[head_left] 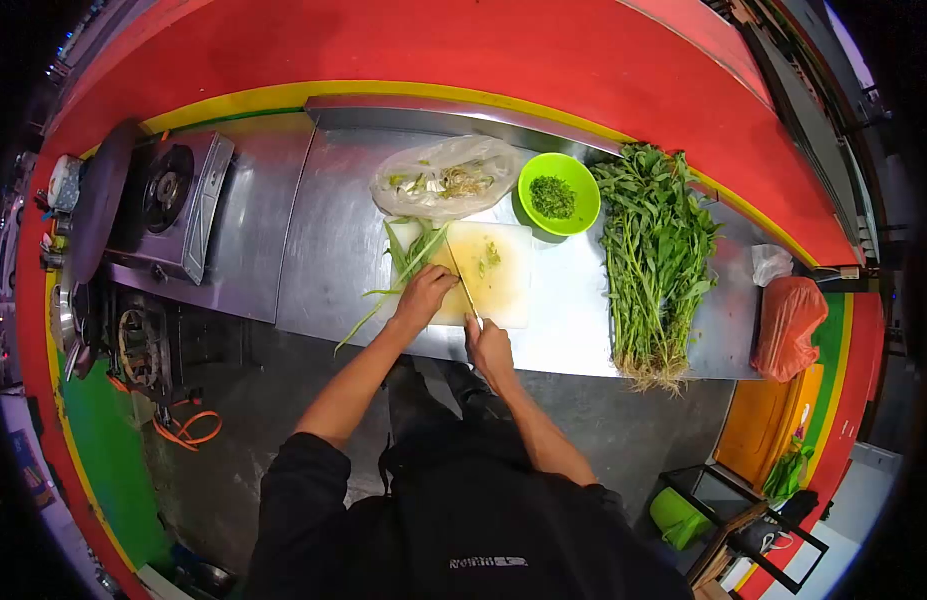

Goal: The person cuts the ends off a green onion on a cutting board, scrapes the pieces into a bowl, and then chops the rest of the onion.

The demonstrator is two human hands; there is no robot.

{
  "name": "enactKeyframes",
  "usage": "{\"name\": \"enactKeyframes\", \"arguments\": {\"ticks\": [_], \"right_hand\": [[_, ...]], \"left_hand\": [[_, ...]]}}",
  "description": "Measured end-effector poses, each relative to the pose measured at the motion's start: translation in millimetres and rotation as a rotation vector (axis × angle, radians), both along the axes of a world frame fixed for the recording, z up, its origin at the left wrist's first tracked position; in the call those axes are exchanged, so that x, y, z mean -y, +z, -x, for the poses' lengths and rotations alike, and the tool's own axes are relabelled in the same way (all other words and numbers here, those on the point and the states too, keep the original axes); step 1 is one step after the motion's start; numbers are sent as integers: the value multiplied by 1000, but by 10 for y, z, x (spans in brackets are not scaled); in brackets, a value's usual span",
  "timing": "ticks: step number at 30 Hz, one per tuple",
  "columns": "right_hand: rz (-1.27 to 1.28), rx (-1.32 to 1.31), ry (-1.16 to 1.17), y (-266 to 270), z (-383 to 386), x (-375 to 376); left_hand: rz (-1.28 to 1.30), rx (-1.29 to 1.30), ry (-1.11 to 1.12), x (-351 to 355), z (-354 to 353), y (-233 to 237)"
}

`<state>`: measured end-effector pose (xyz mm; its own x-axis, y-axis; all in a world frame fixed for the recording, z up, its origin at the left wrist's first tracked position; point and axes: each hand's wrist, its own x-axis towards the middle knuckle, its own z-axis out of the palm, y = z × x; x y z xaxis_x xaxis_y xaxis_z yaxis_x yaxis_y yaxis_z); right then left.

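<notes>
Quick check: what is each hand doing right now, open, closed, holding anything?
Left hand: curled down on the green stalks, pinning them to the cutting board.
Right hand: closed around the knife.

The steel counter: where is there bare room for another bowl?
The counter is barest between the gas stove and the cutting board. A narrower strip runs between the board and the bundle of greens. Behind the board it is crowded: plastic bag and green bowl. On the board, left hand pins stalks, right hand holds a knife.
</notes>
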<state>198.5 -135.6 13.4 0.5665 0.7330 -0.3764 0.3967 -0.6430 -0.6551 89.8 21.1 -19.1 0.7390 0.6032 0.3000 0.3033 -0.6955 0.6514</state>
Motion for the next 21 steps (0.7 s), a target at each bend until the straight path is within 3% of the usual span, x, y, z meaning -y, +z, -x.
{"name": "enactKeyframes", "arguments": {"ticks": [21], "right_hand": [[22,-29,8,-22,-7,2]], "left_hand": [[-1,15,40,0,-10,42]]}}
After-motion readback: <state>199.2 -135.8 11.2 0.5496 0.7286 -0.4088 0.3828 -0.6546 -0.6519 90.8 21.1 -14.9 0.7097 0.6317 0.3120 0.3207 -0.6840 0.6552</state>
